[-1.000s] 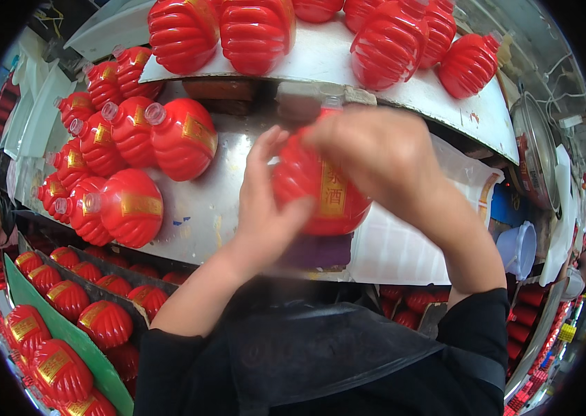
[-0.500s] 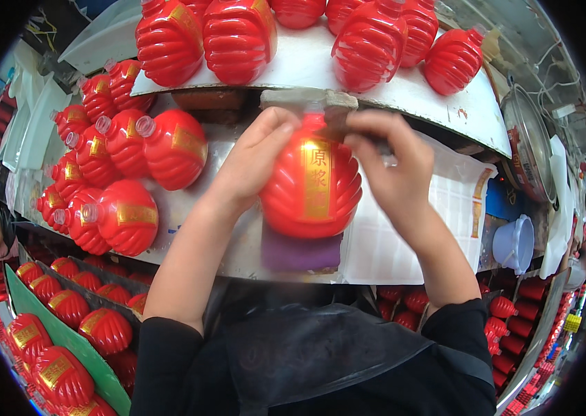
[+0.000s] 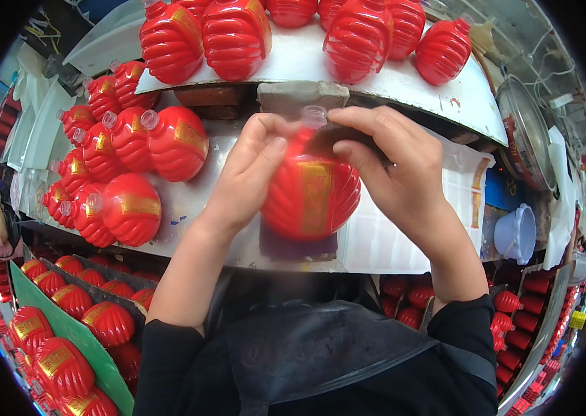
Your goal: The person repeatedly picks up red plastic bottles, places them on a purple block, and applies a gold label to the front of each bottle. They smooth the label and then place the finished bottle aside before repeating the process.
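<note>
Since the frame 1 second ago, the left hand (image 3: 248,163) has moved up from the side of the red bottle (image 3: 310,201) to its neck (image 3: 313,118), and the right hand (image 3: 404,156) has shifted to the right side of that neck. Over the same interval, the bottle has changed from tilted to upright. Bottle position: centred in front of the person, base over a dark purple cloth (image 3: 300,249) on the metal worktable (image 3: 192,197), gold label facing the person. Right-hand grip: thumb and fingers closed on a dark brown piece (image 3: 327,143), which lies across the bottle's upper front; its material cannot be identified. Left-hand grip: fingers curled, thumb extended, at the left of the neck; whether they grip the bottle cannot be told. A white translucent sheet (image 3: 390,243) lies just to the right of the bottle. A group of red bottles (image 3: 178,142) stands on the left of the worktable. Further red bottles (image 3: 237,38) stand on the white shelf (image 3: 293,52) beyond the hands. A pale blue bucket (image 3: 514,232) is at far right; a green panel (image 3: 78,340) is at lower left.
</note>
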### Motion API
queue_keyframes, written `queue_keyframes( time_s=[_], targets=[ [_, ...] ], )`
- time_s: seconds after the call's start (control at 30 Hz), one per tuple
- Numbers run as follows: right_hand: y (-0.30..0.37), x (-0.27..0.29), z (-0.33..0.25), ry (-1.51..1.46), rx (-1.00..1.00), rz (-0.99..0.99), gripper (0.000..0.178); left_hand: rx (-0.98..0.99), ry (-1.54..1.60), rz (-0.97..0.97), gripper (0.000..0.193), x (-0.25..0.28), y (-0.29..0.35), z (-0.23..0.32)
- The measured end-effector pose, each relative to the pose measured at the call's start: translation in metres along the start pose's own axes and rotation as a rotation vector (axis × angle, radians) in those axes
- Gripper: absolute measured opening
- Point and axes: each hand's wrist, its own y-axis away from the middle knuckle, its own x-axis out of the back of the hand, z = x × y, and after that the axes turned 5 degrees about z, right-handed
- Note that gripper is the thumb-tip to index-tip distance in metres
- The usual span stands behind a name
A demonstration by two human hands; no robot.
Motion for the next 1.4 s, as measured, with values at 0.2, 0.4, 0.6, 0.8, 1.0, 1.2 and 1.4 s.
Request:
queue_keyframes(
  time_s=[0.2, 0.4, 0.6, 0.8, 1.0, 1.2, 1.4],
  targets=[
    [0.004, -0.005, -0.009, 0.08, -0.14, -0.026, 0.031, -0.003, -0.074, -0.007, 0.039, -0.004, 0.007, 0.006],
    [0.006, -0.009, -0.003, 0.12, -0.078, -0.021, 0.032, 0.027, -0.233, 0.009, 0.071, -0.01, 0.009, 0.01],
    [0.001, -0.006, 0.0, 0.172, 0.027, -0.02, 0.036, -0.015, -0.268, 0.061, 0.07, -0.014, 0.011, 0.011],
    [0.01, -0.013, 0.009, 0.125, 0.055, 0.069, 0.042, -0.029, -0.36, 0.058, 0.056, -0.012, 0.008, 0.013],
    [0.016, -0.009, 0.017, -0.144, -0.186, 0.141, 0.034, 0.02, -0.052, 0.083, 0.031, -0.015, 0.002, 0.01],
    [0.025, -0.007, -0.03, -0.001, 0.246, 0.011, 0.02, 0.076, 0.099, 0.084, 0.013, -0.01, -0.001, 0.01],
    [0.027, -0.007, -0.044, 0.185, 0.21, -0.012, 0.023, 0.073, -0.052, 0.064, 0.019, -0.005, -0.003, 0.009]
  ],
)
